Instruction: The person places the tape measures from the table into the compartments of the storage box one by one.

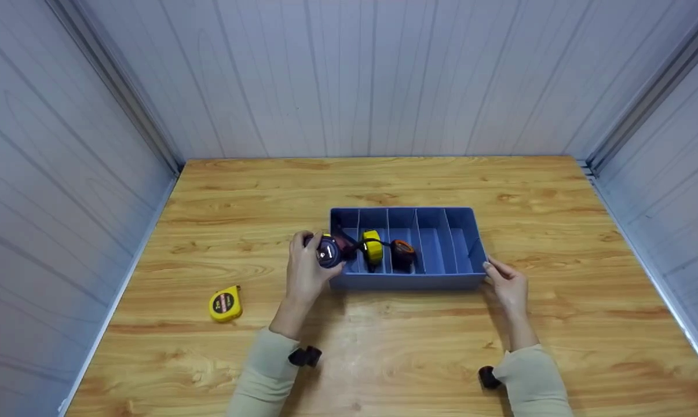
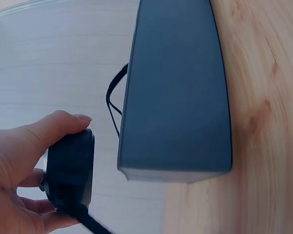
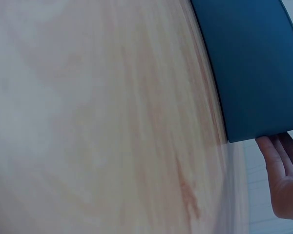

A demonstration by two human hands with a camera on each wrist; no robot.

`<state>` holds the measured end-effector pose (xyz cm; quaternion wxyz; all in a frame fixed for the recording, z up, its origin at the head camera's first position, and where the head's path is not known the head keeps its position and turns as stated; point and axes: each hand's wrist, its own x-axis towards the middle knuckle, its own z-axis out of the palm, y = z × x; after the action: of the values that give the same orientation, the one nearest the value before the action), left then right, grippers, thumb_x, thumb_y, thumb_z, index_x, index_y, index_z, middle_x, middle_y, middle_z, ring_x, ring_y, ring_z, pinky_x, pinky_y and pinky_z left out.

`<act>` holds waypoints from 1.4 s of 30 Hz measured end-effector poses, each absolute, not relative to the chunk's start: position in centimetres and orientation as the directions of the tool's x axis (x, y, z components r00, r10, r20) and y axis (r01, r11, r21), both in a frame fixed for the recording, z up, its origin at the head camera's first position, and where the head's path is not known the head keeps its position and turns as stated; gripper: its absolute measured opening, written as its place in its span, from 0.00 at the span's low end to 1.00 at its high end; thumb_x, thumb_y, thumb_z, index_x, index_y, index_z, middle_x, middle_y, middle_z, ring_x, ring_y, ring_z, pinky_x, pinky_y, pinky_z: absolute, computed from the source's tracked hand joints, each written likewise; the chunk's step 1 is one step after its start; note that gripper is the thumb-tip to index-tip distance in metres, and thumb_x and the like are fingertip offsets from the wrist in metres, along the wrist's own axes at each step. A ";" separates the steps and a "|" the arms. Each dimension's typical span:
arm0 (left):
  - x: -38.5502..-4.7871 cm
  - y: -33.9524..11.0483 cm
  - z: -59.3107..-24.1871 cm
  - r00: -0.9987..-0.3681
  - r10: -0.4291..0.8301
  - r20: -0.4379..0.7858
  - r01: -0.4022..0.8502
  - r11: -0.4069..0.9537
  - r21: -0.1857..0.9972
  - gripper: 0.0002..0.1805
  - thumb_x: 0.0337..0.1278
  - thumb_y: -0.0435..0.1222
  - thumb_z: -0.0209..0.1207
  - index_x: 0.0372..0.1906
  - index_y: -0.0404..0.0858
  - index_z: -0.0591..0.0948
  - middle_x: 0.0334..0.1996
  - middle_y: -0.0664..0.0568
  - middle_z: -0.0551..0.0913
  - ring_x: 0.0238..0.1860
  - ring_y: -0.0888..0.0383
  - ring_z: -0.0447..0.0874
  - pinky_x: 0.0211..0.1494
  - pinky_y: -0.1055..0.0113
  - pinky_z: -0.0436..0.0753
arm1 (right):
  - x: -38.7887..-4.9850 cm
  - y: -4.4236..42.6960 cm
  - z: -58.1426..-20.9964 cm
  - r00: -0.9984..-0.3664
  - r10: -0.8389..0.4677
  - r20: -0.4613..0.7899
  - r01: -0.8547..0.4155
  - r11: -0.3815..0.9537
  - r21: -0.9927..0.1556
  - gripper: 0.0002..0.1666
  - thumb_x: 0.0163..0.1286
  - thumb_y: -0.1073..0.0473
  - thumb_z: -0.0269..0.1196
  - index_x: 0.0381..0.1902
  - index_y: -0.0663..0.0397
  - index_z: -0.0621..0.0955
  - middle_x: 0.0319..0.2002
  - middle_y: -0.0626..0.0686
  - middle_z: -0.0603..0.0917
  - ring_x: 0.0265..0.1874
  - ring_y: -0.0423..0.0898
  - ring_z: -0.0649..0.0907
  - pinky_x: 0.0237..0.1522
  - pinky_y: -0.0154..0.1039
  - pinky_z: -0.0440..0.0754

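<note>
Over the left end of a blue divided box (image 1: 406,282), my left hand (image 1: 307,269) grips a dark round tape measure (image 1: 329,251) between thumb and fingers. A black strap hangs from this tape measure (image 2: 71,165) in the left wrist view. Inside the box, a yellow tape measure (image 1: 373,249) sits in the second compartment from the left, and a black tape measure with an orange ring (image 1: 402,252) lies in the third. My right hand (image 1: 508,285) pinches the box's front right corner, thumb at the rim; its fingers touch the end wall in the right wrist view.
Another yellow tape measure (image 1: 225,303) lies on the wooden table (image 1: 383,353), left of the box. Pale panel walls (image 1: 349,81) enclose the table at the back and both sides. The box's two rightmost compartments hold nothing visible.
</note>
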<state>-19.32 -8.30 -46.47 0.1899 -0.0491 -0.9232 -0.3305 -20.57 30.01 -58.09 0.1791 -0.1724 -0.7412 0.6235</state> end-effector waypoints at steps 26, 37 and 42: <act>-18.9 -3.8 -46.9 -0.908 0.025 0.419 0.312 0.708 0.634 0.39 0.25 0.43 0.73 0.51 0.30 0.75 0.49 0.40 0.68 0.52 0.47 0.65 0.55 0.60 0.68 | -18.5 27.6 -52.9 -0.894 0.445 -0.056 0.111 0.099 -0.989 0.23 0.57 0.60 0.62 0.48 0.70 0.76 0.31 0.39 0.81 0.30 0.38 0.82 0.33 0.34 0.79; -19.1 -1.7 -46.9 -0.904 0.065 0.422 0.343 0.701 0.626 0.39 0.24 0.45 0.73 0.51 0.32 0.76 0.48 0.43 0.68 0.51 0.49 0.67 0.53 0.60 0.70 | -18.5 27.7 -53.2 -0.890 0.455 -0.025 0.108 0.157 -0.982 0.24 0.57 0.57 0.63 0.47 0.70 0.77 0.30 0.40 0.81 0.26 0.32 0.80 0.30 0.28 0.78; -19.3 -0.8 -47.0 -0.904 0.081 0.420 0.355 0.690 0.631 0.38 0.25 0.45 0.73 0.50 0.33 0.76 0.48 0.43 0.68 0.51 0.48 0.68 0.52 0.60 0.71 | -18.5 27.8 -53.2 -0.889 0.457 -0.018 0.116 0.186 -0.976 0.21 0.58 0.59 0.62 0.47 0.67 0.78 0.30 0.38 0.80 0.26 0.30 0.78 0.30 0.26 0.76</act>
<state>-19.29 -0.76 -46.95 0.1829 -0.1210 -0.9008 -0.3747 -18.54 27.81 -53.17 0.1400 -0.1891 -0.7572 0.6093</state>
